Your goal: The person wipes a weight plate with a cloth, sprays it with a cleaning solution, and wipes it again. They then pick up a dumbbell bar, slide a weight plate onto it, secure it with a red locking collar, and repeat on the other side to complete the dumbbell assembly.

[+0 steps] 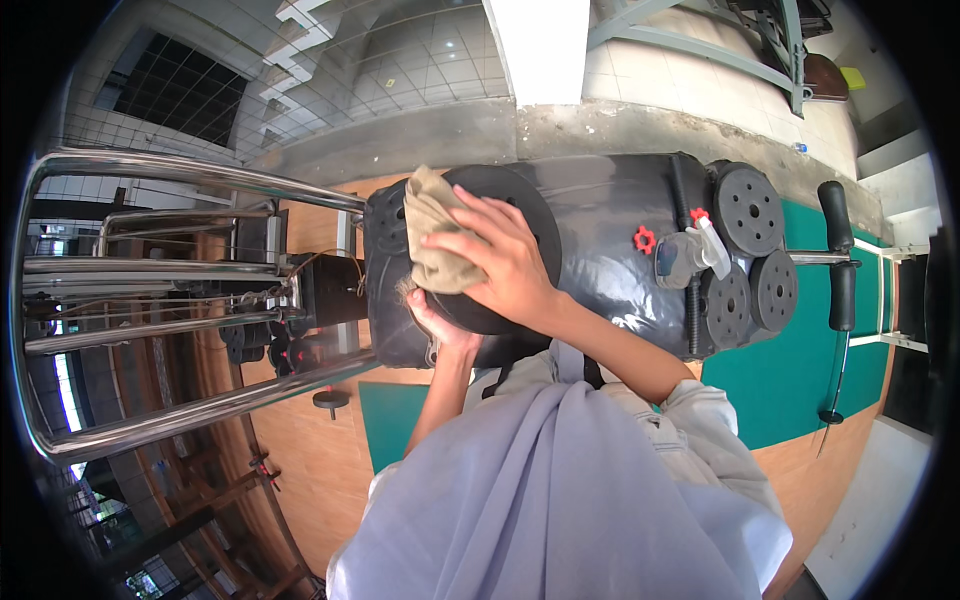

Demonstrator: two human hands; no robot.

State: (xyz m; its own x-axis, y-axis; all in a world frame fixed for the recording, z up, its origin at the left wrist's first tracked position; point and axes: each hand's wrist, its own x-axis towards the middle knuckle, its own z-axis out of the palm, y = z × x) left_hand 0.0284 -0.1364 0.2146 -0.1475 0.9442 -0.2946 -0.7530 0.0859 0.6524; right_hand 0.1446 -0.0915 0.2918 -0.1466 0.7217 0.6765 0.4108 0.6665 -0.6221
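A large round black weight plate [535,215] rests on a black padded bench [610,190]. My right hand [508,262] is closed over a crumpled tan cloth [432,215] and presses it against the plate's face, on the left side. Below it, my left hand [445,325] grips the plate's near-left rim; some of its fingers are hidden under the plate. To the right on the bench lies a clear spray bottle [680,257] with a white trigger. A red star-shaped nut [644,239] is beside the bottle, and a dark ribbed bar [685,195] runs across the bench.
Several smaller grey plates [750,210] sit at the bench's right end. Beyond them stands a bar with black foam rollers [836,215]. Chrome rails [210,405] of a machine fill the left. Green mat [745,405] covers part of the wood-look floor [300,450].
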